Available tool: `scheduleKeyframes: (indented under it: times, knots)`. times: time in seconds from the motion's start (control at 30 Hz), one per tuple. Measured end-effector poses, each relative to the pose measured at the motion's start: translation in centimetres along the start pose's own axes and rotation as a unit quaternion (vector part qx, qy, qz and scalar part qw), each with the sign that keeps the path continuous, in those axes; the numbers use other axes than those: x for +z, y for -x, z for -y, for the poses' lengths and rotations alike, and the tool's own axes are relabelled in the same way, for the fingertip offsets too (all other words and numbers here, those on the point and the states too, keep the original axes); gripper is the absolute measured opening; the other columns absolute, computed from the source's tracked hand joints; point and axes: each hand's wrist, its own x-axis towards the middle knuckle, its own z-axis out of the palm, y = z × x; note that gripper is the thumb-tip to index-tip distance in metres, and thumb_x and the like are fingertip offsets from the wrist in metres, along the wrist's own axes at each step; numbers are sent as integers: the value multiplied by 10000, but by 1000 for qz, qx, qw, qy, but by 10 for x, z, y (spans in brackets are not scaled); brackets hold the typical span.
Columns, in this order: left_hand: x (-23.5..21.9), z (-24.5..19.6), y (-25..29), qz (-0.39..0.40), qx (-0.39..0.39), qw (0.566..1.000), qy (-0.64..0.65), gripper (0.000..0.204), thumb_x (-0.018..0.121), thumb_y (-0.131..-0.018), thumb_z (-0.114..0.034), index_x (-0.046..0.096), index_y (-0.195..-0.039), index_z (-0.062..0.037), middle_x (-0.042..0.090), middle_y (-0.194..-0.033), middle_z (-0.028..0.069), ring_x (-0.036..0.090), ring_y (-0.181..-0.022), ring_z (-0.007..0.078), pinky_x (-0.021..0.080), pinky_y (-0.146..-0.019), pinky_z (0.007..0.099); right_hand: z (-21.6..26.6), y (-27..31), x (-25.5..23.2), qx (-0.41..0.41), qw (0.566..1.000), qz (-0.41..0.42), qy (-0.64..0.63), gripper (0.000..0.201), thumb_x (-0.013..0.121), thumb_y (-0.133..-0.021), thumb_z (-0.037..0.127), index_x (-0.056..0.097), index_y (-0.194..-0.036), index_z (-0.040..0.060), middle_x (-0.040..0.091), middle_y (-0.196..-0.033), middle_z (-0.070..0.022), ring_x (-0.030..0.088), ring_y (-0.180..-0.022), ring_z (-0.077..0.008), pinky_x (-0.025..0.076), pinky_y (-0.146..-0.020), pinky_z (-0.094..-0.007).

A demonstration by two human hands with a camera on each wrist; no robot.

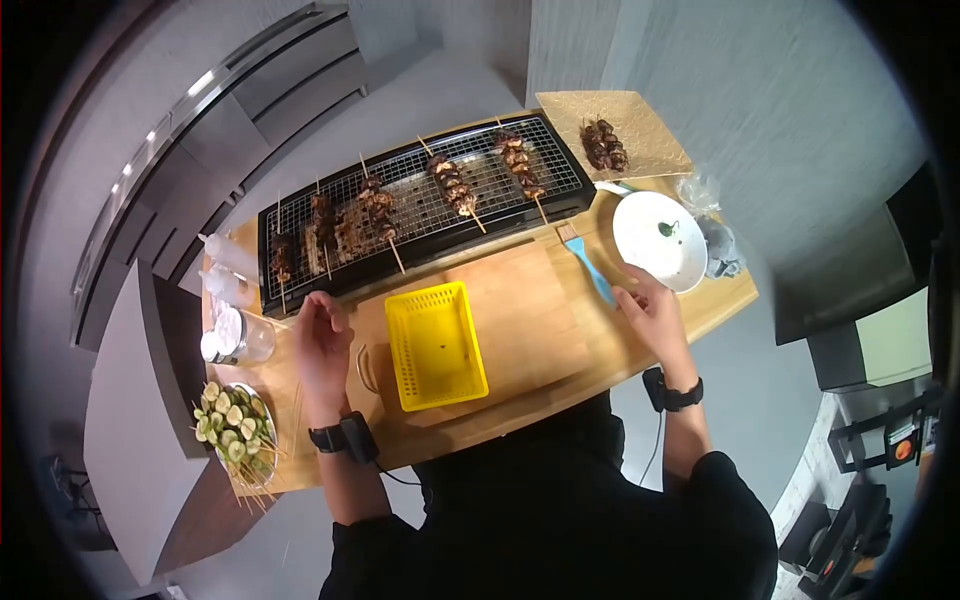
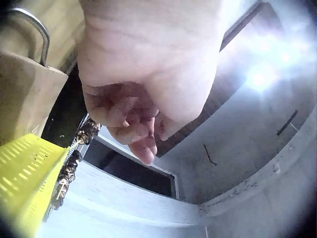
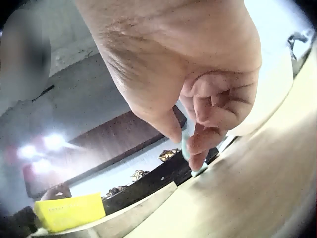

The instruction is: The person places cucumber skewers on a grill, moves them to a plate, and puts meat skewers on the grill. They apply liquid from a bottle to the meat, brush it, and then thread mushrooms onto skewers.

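Observation:
My right hand (image 1: pixel 652 312) pinches the handle end of a blue basting brush (image 1: pixel 590 262) between thumb and fingers. The brush's bristle head points toward the grill. In the right wrist view, a bit of the pale blue handle (image 3: pixel 186 145) shows between the fingertips. My left hand (image 1: pixel 322 345) hangs with loosely curled fingers beside the cutting board (image 1: pixel 530 310), holding nothing. A yellow perforated basket (image 1: pixel 437 345) sits on the board between the hands. Behind them, several browned meat skewers (image 1: pixel 452 185) lie across the wire rack of a black grill (image 1: pixel 420 250).
A white bowl (image 1: pixel 650 240) with a green scrap stands right of the brush. Behind it, a gold tray (image 1: pixel 650 140) bears cooked skewers. At left are squeeze bottles (image 1: pixel 230 255), a lidded jar (image 1: pixel 245 335) and a plate of sliced vegetable skewers (image 1: pixel 235 420). A metal handle (image 1: pixel 366 368) edges the board.

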Motion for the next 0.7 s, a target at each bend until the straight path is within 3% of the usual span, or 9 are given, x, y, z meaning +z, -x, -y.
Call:
scheduleKeyframes:
  times: [0.03, 0.07, 0.17, 0.2, 0.3, 0.37, 0.47, 0.57, 0.7]
  knots:
    - [-9, 4, 0, 20, -4, 1000, 19, 240, 472, -1111, -277, 597, -1043, -83, 556, -827, -9, 482, -704, 71, 363, -568, 208, 7, -2, -7, -20, 997, -3, 75, 265, 705, -948, 152, 752, -1188, 51, 725, -684, -110, 628, -508, -137, 493, -537, -308]
    - [-14, 6, 1, 42, -9, 998, 39, 242, 473, -1111, -278, 598, -1033, -87, 560, -832, -10, 485, -705, 76, 371, -574, 214, 10, -6, -13, -30, 997, -14, 73, 233, 706, -942, 150, 763, -1148, 58, 716, -670, -114, 641, -519, -151, 498, -543, -314]
    - [-18, 12, 4, 8, -2, 998, 56, 240, 476, -1109, -274, 605, -1017, -94, 583, -862, -13, 486, -697, 90, 378, -572, 229, 23, -32, -41, -24, 996, -58, 66, 145, 691, -940, 157, 786, -993, 61, 705, -645, -97, 683, -559, -170, 508, -551, -318]
    - [-18, 12, 4, 21, -9, 997, 70, 237, 477, -1109, -269, 609, -1022, -93, 591, -874, -13, 486, -696, 91, 375, -568, 228, 22, -47, -47, -69, 992, -94, 58, 155, 678, -950, 167, 787, -973, 60, 704, -644, -85, 683, -561, -161, 508, -557, -308]
    - [-16, 9, 5, 36, -26, 994, 97, 229, 479, -1108, -258, 618, -1032, -93, 612, -902, -12, 487, -694, 94, 363, -555, 222, 26, -106, -62, -74, 991, -96, 61, 229, 668, -955, 240, 786, -951, 43, 712, -671, -83, 673, -572, -167, 488, -562, -323]
    - [-21, 11, 5, 14, -31, 994, 103, 228, 477, -1108, -254, 621, -1034, -93, 620, -913, -10, 488, -694, 94, 355, -546, 219, 14, -167, -63, -10, 989, -35, 145, 308, 672, -936, 318, 777, -903, 31, 711, -669, -93, 676, -581, -181, 493, -571, -328]
    - [-19, 13, 7, 22, -22, 995, 99, 223, 477, -1109, -246, 623, -1037, -92, 621, -909, -10, 489, -695, 92, 344, -535, 214, -49, -224, -50, -4, 985, 37, 168, 380, 674, -913, 373, 767, -830, 15, 711, -662, -93, 672, -581, -181, 499, -574, -327]
    - [-18, 11, 7, 11, -24, 994, 102, 223, 479, -1108, -235, 621, -1026, -84, 618, -903, -8, 497, -703, 93, 346, -533, 216, -48, -238, -36, 75, 985, 88, 127, 384, 674, -948, 357, 750, -768, 27, 669, -614, -32, 561, -502, -110, 421, -454, -289]
    - [-17, 11, 5, 2, -35, 993, 109, 221, 488, -1104, -234, 623, -1017, -82, 617, -904, -8, 500, -710, 94, 352, -542, 221, -42, -240, -26, 124, 985, 101, 60, 391, 679, -948, 361, 743, -747, 32, 660, -616, -30, 540, -479, -96, 389, -422, -270]
